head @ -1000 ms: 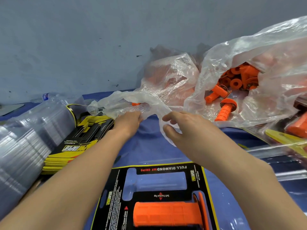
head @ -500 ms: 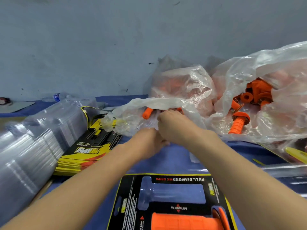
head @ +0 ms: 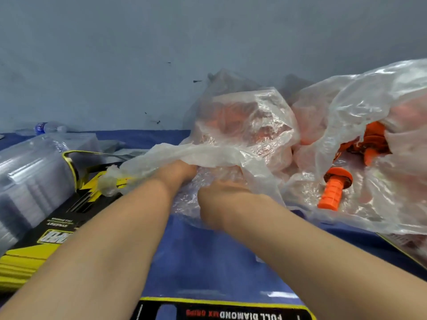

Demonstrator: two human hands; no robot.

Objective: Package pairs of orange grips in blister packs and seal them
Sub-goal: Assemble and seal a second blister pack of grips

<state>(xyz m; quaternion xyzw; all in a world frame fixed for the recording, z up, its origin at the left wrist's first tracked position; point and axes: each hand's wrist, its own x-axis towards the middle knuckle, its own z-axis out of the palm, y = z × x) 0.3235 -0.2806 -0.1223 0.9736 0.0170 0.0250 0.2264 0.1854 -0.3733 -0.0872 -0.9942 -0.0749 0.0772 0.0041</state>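
Polythene fills most of the view. A thin, cloudy middle bag [head: 242, 125], wrinkled and glossy, slumps on the blue-covered desk [head: 208, 257] with orange shapes showing dimly through its film. Its slack mouth stretches leftward into a twisted, bunched tail. Both hands reach into that mouth. The left hand [head: 178, 172] passes under the draped edge, so the film hides its fingers. The right hand [head: 221, 204], blurred, is pushed into crumpled film just beside it with its fingers lost in the folds, and for neither can I tell whether it grasps anything or lies loose. To the right a larger bag [head: 369, 93] of the same crinkled film gapes open over heaped orange grips [head: 373, 137], moulded tubes with round flanges. One orange grip [head: 332, 192], knobbly along its barrel with a flared collar, lies on the film at that bag's mouth, well apart from the hands. At the left a stack of clear blister shells [head: 30, 181], rigid, ribbed and shiny, lies on its side. Beside it is a fanned pile of flat black-and-yellow backing cards [head: 46, 239], and the middle bag's bunched tail rests over the pile's far end. Behind the stack a clear water bottle [head: 46, 128] with a blue label lies near the matte grey-blue wall [head: 161, 54]. At the near edge, between the forearms, shows the top of a black card with a yellow border [head: 231, 312], printed "FULL DIAMOND MX GRIPS" upside down.
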